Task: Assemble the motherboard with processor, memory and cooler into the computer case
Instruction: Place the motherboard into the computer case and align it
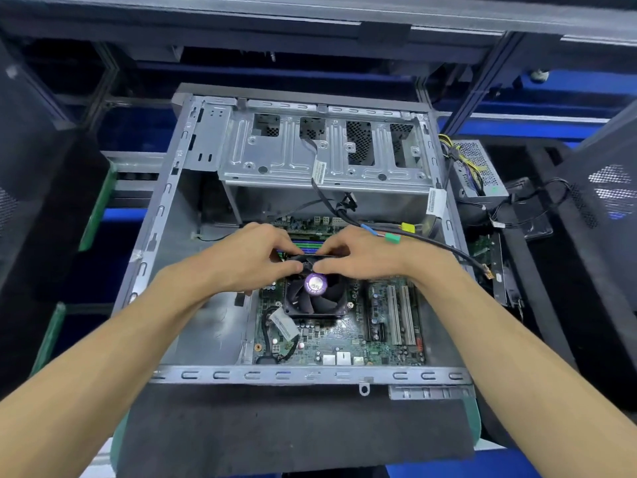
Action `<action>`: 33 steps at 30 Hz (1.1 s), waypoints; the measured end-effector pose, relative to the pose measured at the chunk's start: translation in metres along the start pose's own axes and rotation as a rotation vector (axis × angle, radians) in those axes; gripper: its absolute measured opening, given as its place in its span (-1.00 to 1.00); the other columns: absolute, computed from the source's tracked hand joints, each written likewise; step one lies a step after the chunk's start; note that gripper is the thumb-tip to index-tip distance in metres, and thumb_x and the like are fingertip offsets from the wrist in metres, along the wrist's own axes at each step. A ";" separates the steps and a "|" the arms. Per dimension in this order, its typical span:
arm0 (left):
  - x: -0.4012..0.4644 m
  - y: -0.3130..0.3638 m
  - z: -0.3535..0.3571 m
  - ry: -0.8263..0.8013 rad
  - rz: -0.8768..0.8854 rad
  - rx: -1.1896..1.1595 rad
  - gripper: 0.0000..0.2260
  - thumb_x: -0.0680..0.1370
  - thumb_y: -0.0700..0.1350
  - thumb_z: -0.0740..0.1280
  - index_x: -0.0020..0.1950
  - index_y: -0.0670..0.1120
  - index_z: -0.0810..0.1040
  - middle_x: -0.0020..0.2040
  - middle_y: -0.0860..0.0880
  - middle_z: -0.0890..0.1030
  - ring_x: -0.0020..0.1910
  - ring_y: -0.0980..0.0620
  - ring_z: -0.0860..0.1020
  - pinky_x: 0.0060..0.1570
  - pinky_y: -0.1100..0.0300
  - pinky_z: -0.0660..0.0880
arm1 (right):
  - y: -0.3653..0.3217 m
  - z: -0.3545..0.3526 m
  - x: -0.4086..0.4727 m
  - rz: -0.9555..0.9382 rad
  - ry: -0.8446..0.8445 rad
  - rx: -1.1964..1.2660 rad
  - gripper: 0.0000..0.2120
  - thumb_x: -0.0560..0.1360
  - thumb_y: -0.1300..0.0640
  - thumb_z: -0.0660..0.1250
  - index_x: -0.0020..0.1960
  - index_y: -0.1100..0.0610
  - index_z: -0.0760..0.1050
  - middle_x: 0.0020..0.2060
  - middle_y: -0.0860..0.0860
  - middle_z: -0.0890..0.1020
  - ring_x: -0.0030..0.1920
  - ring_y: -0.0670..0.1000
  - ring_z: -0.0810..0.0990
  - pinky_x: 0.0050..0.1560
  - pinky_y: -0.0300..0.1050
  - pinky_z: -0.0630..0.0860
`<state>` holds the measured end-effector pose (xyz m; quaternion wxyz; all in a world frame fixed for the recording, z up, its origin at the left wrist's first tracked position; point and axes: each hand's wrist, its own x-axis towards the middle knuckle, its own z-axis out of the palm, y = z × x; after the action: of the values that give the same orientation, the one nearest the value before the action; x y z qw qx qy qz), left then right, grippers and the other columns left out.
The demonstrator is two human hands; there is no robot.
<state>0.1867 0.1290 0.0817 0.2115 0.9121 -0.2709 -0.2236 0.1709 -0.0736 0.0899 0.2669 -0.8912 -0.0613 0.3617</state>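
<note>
An open grey computer case (310, 376) lies flat in front of me. The green motherboard (344, 343) sits inside it. On the board stands a black cooler fan (315, 298) with a purple round label. My left hand (251, 257) and my right hand (362, 253) meet at the fan's far edge, fingers curled over its top rim and thumbs pinching it. Memory sticks (306, 243) show just beyond my fingers, partly hidden. White expansion slots (400, 315) run along the board's right side.
A metal drive cage (320, 157) fills the far half of the case. Black cables with green and yellow plugs (393, 238) trail over my right wrist. A power supply (477, 170) with coloured wires lies outside at the right. A dark mat (275, 426) lies under the case.
</note>
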 end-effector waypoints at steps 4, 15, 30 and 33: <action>-0.001 0.000 0.002 0.017 0.018 0.008 -0.75 0.58 0.02 0.35 0.22 0.00 0.65 0.13 0.08 0.64 0.11 0.04 0.57 0.19 0.10 0.45 | 0.006 -0.001 0.000 0.008 -0.039 -0.004 -0.54 0.55 -0.08 0.42 0.37 0.07 0.46 0.16 0.00 0.48 0.16 0.00 0.48 0.14 -0.15 0.40; 0.002 0.007 0.007 0.122 -0.021 0.066 -0.81 0.57 -0.03 0.37 0.14 0.02 0.69 0.05 0.14 0.66 0.06 0.01 0.60 0.12 0.05 0.48 | 0.008 -0.003 -0.004 0.042 -0.050 -0.021 -0.47 0.56 -0.15 0.38 0.42 0.01 0.32 0.30 0.07 0.45 0.27 0.11 0.49 0.21 -0.08 0.41; 0.001 0.008 0.002 0.059 0.005 0.048 -0.82 0.58 -0.05 0.37 0.15 0.05 0.69 0.07 0.16 0.66 -0.32 0.29 0.50 -0.15 0.26 0.51 | 0.004 -0.001 0.002 0.039 -0.053 0.062 -0.47 0.53 -0.03 0.45 0.39 0.14 0.39 -0.12 -0.01 0.48 -0.18 -0.03 0.44 -0.21 -0.18 0.34; 0.002 0.006 0.002 0.056 0.001 0.051 -0.81 0.58 -0.04 0.36 0.15 0.05 0.68 0.09 0.16 0.65 -0.13 0.24 0.60 -0.04 0.18 0.53 | 0.004 -0.002 0.004 0.046 -0.054 0.059 -0.55 0.52 -0.02 0.47 0.31 0.13 0.45 -0.26 -0.05 0.42 -0.30 -0.08 0.38 -0.28 -0.17 0.30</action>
<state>0.1847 0.1229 0.0827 0.1960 0.9230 -0.2708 -0.1908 0.1749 -0.0763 0.0861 0.2832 -0.8738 -0.0374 0.3934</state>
